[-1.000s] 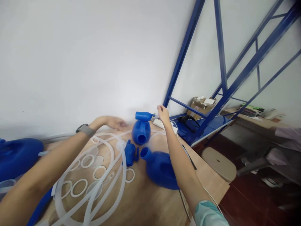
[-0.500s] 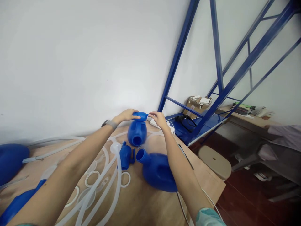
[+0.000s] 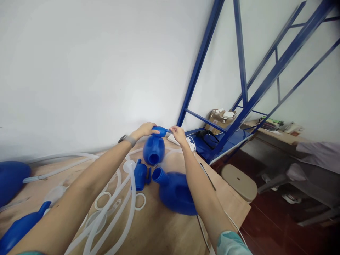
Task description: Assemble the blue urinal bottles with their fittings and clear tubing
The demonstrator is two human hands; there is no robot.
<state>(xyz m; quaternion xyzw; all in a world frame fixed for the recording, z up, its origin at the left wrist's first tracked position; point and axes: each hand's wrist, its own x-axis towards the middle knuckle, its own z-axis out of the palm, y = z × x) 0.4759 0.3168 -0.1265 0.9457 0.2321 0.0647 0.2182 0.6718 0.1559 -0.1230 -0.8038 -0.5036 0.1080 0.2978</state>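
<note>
Just below mid-frame, your left hand (image 3: 145, 130) clasps the small blue bottle (image 3: 159, 131) while your right hand (image 3: 175, 133) pinches its narrow tip, one piece in work, pale tubing (image 3: 133, 193) and a white ring (image 3: 145, 201) lying loose lower centre-left.

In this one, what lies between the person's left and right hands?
The head view shows a small blue bottle-shaped part there: the left hand holds its wide end, and the right hand is at its narrow tip.

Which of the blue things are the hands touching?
The small blue piece above the round blue jug: left hand on its body, right hand at its narrow tip. No hand is on the others.
</note>
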